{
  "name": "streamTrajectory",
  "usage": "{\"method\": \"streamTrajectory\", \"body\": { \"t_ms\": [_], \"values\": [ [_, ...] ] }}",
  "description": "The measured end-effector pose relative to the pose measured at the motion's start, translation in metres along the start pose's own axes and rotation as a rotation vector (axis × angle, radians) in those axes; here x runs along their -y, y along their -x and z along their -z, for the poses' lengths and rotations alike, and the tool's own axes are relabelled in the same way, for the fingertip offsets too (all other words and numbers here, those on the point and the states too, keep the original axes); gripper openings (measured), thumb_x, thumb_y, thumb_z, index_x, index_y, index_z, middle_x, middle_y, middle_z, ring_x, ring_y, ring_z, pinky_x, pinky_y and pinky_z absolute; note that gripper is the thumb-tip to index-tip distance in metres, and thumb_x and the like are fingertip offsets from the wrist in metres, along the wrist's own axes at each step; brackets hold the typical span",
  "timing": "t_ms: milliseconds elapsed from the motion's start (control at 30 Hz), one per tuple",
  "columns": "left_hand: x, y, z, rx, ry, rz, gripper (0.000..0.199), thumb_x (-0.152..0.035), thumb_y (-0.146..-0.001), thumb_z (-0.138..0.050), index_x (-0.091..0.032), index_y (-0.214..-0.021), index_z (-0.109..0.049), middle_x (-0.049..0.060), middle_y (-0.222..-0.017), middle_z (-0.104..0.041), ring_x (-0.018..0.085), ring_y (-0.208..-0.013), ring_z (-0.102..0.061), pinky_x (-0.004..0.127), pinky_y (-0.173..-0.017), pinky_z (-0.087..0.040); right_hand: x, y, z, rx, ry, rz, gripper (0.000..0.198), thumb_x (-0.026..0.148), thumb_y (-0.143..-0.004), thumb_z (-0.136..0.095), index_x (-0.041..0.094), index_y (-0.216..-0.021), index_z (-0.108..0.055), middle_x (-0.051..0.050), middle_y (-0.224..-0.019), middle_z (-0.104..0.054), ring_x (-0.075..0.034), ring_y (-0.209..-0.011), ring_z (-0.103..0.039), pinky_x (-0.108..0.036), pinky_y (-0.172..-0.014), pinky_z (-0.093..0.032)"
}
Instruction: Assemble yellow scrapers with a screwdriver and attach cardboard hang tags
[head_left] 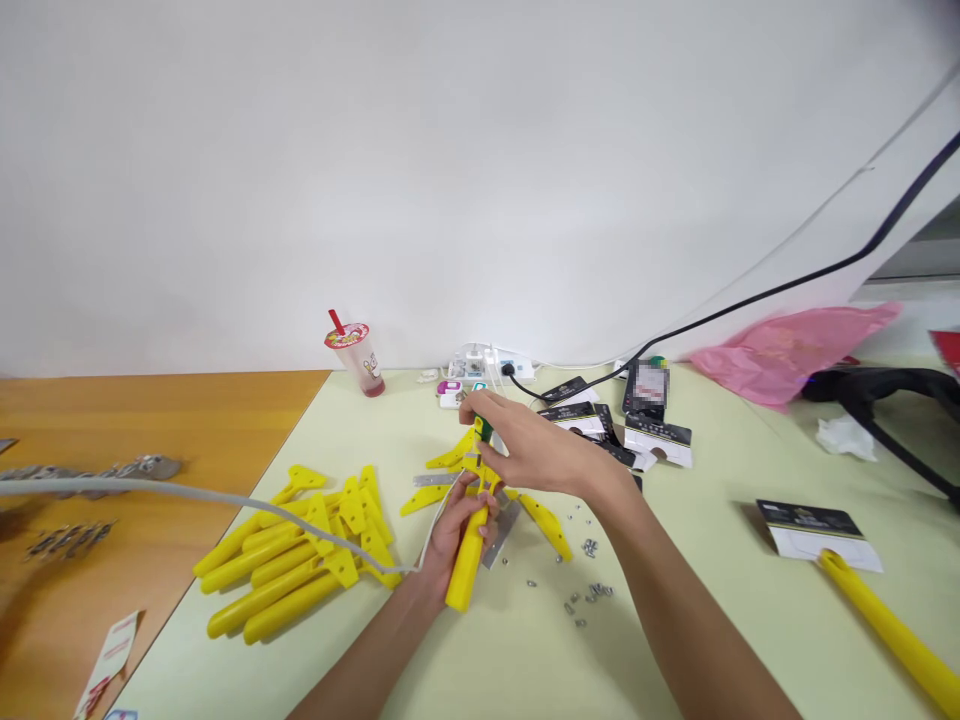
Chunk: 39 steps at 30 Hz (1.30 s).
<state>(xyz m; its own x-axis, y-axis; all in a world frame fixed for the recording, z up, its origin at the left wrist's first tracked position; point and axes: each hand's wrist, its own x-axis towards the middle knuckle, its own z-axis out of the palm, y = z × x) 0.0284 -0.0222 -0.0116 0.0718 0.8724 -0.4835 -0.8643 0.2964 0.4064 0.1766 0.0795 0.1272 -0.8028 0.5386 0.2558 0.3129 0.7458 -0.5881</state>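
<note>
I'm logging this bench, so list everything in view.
Held handle: one, yellow, centre
Tool: one, green, centre
Flat pieces: several, yellow, centre
Strips: some, silver, centre
Fittings: many, silver, centre right
Spare handles: many, yellow, left and right
Cards: several, black and white, right
Cup: one, translucent, back
Power strip: one, white, back
Likely device: one, black, right
Sheet: one, pink, right
Tissue: one, white, right
Curved object: one, black, right
Cables: several, mixed, both sides
Metal parts: many, grey, left
Paper: one, white, left
Tables: two, green and brown, below
Left hand: one, centre
Right hand: one, centre
</note>
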Motion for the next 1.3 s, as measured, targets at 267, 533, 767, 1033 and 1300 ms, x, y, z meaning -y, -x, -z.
{"method": "streamTrajectory", "body": {
  "t_ms": [267,533,767,1033,1300],
  "values": [
    [-0.001,0.001,-0.003,0.005,-0.074,-0.028,0.064,-0.007,-0.068,-0.088,-0.029,-0.115,-0.051,-0.001,-0.095,-0.064,0.011,-0.074,-0.068,0.013,-0.047,-0.040,0.009,0.002,0.001,-0.045,0.095,-0.049,0.010,0.024,-0.102,-0.061,0.025,-0.101,-0.051,-0.004,-0.102,-0.064,-0.022,-0.086,-0.057,-0.034,-0.076,-0.040],
    [0.000,0.001,-0.002,0.023,-0.136,-0.027,0.065,-0.010,-0.068,-0.091,-0.028,-0.117,-0.052,0.002,-0.108,-0.070,0.010,-0.076,-0.067,0.013,-0.048,-0.039,0.006,0.002,-0.001,-0.060,0.052,-0.027,0.005,0.020,-0.106,-0.053,0.024,-0.105,-0.051,-0.003,-0.104,-0.065,-0.019,-0.087,-0.058,-0.032,-0.078,-0.039],
    [0.001,-0.003,0.002,0.052,-0.086,-0.027,0.060,-0.009,-0.070,-0.090,-0.027,-0.114,-0.054,-0.002,-0.098,-0.066,0.010,-0.078,-0.069,0.012,-0.048,-0.040,0.009,0.003,-0.001,0.017,0.007,-0.028,0.027,0.009,-0.098,-0.050,0.024,-0.121,-0.049,-0.008,-0.127,-0.063,-0.020,-0.098,-0.062,-0.032,-0.079,-0.044],
    [0.001,-0.003,-0.001,0.034,-0.099,-0.019,0.067,-0.009,-0.066,-0.092,-0.027,-0.116,-0.051,0.002,-0.100,-0.068,0.009,-0.070,-0.066,0.012,-0.047,-0.039,0.011,0.004,-0.003,-0.056,0.210,-0.053,0.012,0.018,-0.103,-0.057,0.024,-0.112,-0.052,-0.008,-0.120,-0.066,-0.021,-0.092,-0.062,-0.034,-0.077,-0.043],
    [0.000,-0.001,0.000,0.060,-0.085,-0.035,0.065,-0.008,-0.068,-0.091,-0.027,-0.115,-0.051,0.005,-0.114,-0.071,0.009,-0.077,-0.070,0.012,-0.049,-0.042,0.021,0.005,-0.002,-0.034,0.255,-0.089,0.009,0.017,-0.106,-0.055,0.023,-0.112,-0.053,-0.007,-0.124,-0.067,-0.021,-0.092,-0.064,-0.035,-0.080,-0.045]
  ]
}}
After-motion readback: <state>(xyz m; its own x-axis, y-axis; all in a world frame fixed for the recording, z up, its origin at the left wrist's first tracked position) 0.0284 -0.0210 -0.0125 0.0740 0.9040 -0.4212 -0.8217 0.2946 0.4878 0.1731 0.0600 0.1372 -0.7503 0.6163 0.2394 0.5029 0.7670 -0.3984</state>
